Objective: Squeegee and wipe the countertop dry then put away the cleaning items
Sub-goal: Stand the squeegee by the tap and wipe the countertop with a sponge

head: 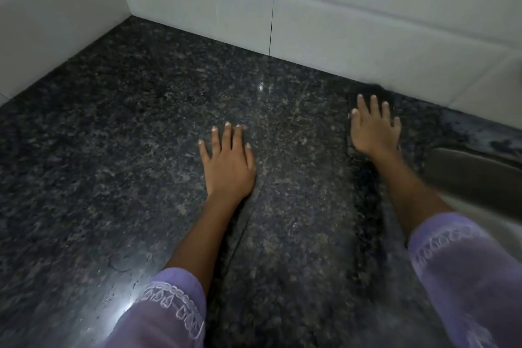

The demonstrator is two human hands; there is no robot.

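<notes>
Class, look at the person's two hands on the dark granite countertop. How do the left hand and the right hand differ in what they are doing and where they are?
The left hand lies flat on bare countertop; the right hand presses on a dark cloth-like item. The left hand sits nearer the person, mid-counter; the right hand reaches farther, close to the white tiled wall. Both are palm-down with fingers spread, and both arms wear purple sleeves.

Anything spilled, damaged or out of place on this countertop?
Little stands out. The countertop shows droplets near the left sleeve, and a seam runs beside the left hand. The right hand presses flat on a dark cloth by the tiled wall. No damage visible.
</notes>
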